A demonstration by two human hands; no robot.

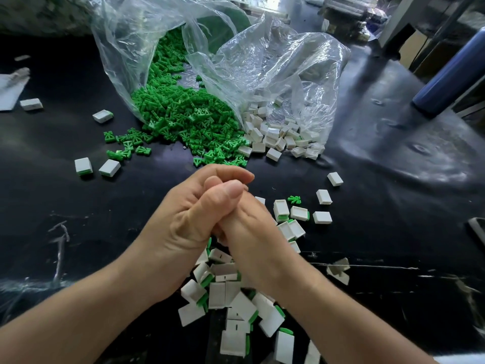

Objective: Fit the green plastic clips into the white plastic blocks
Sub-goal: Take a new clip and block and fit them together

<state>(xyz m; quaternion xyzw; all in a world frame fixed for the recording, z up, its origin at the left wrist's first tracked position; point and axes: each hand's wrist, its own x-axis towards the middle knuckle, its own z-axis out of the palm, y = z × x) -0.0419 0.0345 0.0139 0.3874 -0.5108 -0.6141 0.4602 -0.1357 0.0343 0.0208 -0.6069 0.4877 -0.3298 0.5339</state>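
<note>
The person's two hands meet over the middle of the black table (78,232), pressed close together. The left hand (194,219) lies on top, its fingers curled over and its thumb laid across the right hand (252,232), whose fingers are tucked beneath it. Whatever sits between the fingers is hidden — I cannot tell whether either hand is clamped on a piece or holds nothing.

Just beyond the fingertips, the green clips (183,114) spill in a thick heap from the mouth of a clear bag (126,48), with a few strays scattered off the heap's left edge. Right of that heap and touching it, the white blocks (275,137) tumble out of a second bag (288,61).

Under and between the wrists lies a loose heap of fitted blocks (236,298) — white, with green showing at one edge. More of them spread to the right of the right hand, with a single green clip (294,199) among them. A pair of blocks (83,166) with green edges lies side by side well off to the left. A blue cylinder (451,74) lies at the far right.
</note>
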